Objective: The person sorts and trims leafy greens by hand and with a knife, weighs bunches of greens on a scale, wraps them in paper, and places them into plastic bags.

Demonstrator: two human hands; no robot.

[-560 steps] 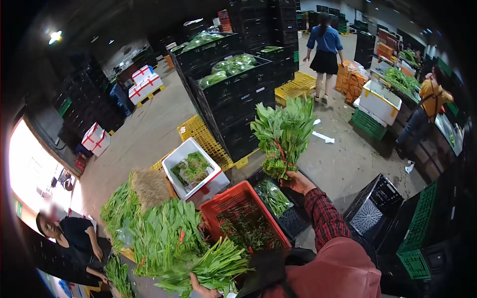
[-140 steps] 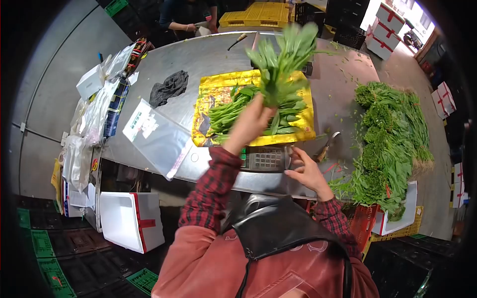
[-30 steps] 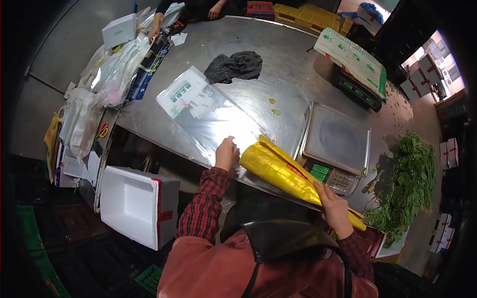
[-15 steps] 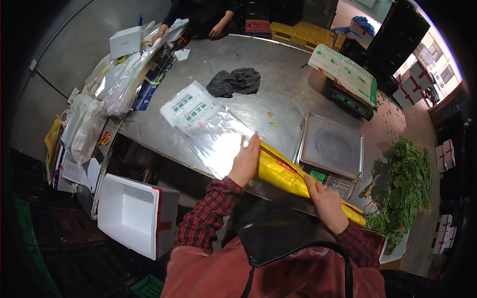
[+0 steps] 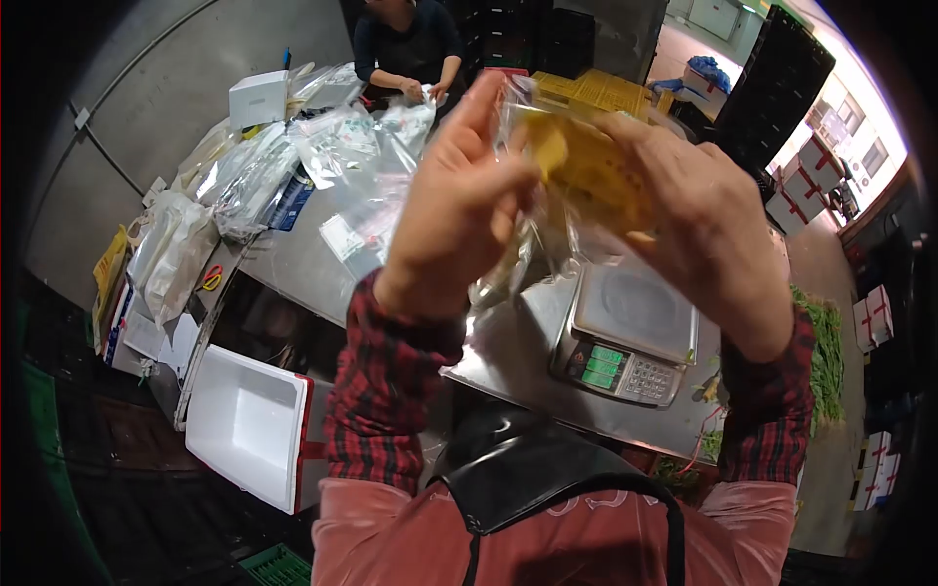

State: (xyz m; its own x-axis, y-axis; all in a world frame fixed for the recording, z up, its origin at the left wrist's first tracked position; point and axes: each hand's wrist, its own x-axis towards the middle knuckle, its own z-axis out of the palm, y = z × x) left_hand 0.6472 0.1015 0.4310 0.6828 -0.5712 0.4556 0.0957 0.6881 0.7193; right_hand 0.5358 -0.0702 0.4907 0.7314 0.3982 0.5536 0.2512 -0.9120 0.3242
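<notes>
Yellow bag (image 5: 596, 171) and clear bag (image 5: 513, 264) raised above the scale (image 5: 635, 317)

The yellow bag is held between two hands, higher than the scale and toward its left, tilted and partly blurred. Wrinkled and glossy, the clear bag hangs beside and below it, left of the scale; how far the two overlap cannot be told. Left hand (image 5: 454, 210): half closed, up and left of the scale, thumb and forefinger bent toward the yellow bag's left end and the film; blur hides whether the grip is firm. Right hand (image 5: 708, 210): bent around the right end of the yellow bag, above the right side of the scale, fingers over the upper edge.

The scale rests on a metal table (image 5: 498, 366), its display lit green. Right of the scale lie greens (image 5: 819, 356), partly hidden by the right sleeve (image 5: 767, 410). Left of the scale are heaped plastic bags (image 5: 259, 181), then scissors (image 5: 211, 278) with red and yellow handles. A foam box (image 5: 249, 430), its white interior showing, stands left of the scale and lower. Beyond the scale, to the left, a co-worker (image 5: 410, 44) grips white plastic (image 5: 408, 119); farther beyond it is a yellow pallet (image 5: 596, 93).
</notes>
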